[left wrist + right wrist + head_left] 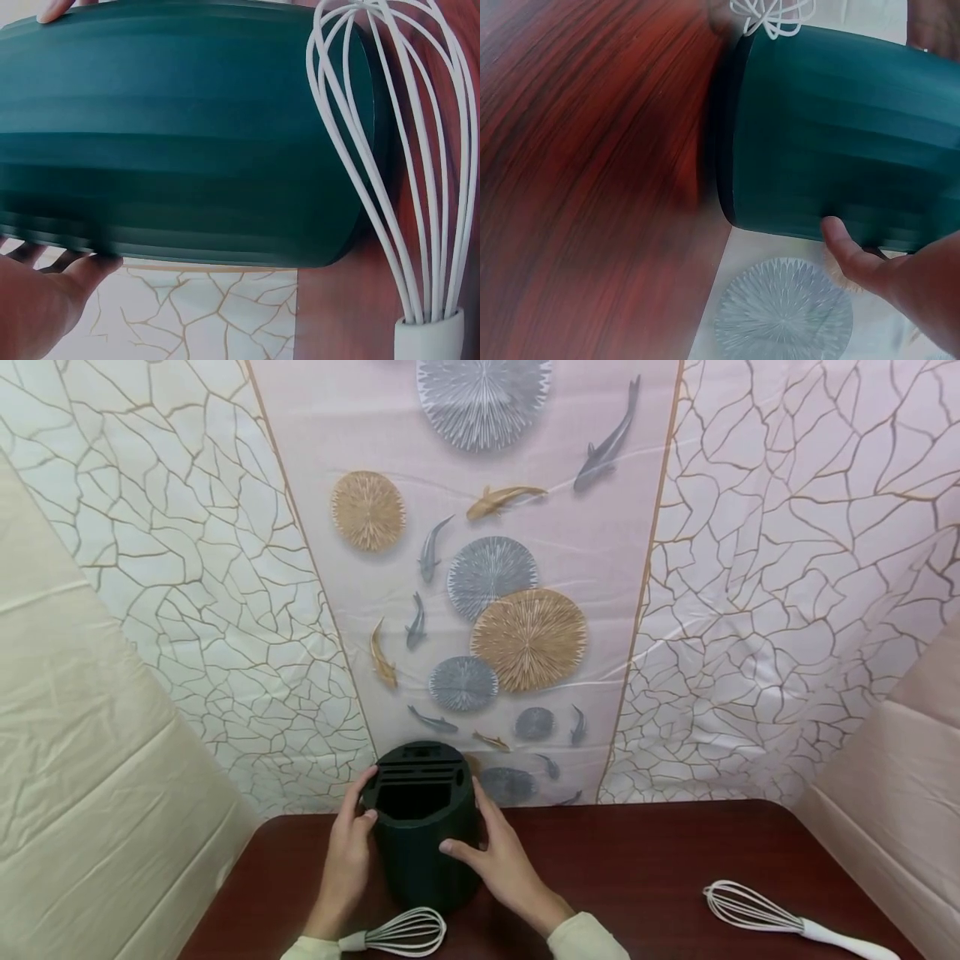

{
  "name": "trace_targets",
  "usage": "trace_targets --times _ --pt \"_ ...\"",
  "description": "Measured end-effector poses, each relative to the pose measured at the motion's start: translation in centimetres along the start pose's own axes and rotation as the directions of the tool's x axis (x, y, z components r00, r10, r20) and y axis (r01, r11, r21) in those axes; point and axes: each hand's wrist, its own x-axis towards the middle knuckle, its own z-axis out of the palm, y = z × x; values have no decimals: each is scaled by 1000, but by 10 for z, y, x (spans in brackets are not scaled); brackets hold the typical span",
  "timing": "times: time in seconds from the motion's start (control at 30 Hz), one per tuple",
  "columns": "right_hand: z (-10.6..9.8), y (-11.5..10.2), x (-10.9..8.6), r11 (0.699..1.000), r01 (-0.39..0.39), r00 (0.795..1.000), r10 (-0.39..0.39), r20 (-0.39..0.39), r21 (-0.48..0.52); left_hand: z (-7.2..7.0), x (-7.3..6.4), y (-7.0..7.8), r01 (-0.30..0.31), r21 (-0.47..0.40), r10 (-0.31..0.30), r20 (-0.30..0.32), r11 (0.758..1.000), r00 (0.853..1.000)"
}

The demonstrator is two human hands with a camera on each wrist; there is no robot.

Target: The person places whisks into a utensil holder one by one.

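Observation:
A dark green, round utensil holder [431, 860] stands upright on the table, its black top cut with slots and one larger opening. My left hand [350, 852] grips its left side, the thumb near the front of the rim and the fingers behind. On the other side, my right hand [502, 860] holds the body, thumb across the front and fingers round the right side. A white-handled wire whisk [408, 933] lies just in front of the holder, beside my left wrist. Its loops [442, 150] overlap the holder's base in the left wrist view.
A second whisk [757, 910] with a white handle lies at the table's right side. The dark red wooden table [637, 852] ends at a patterned cloth backdrop [712, 693]. Beige fabric panels [97, 760] slope up along both sides.

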Motion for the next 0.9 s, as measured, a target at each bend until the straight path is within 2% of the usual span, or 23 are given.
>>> trace_targets --times 0.3,0.5,0.73,0.9 --pt "-12 4 -4 1000 -17 1000 17 -19 -11 12 0 -1 26 70 -27 6 997 1000" --pt "-18 6 -6 999 -40 999 40 -26 -6 18 -1 0 24 47 -25 22 999 999" --pt "-29 7 -11 998 -62 997 62 -48 14 27 -1 0 3 78 -6 39 997 999" --pt "-36 9 -14 996 -79 996 80 -46 32 34 -2 0 -5 53 2 50 999 999"
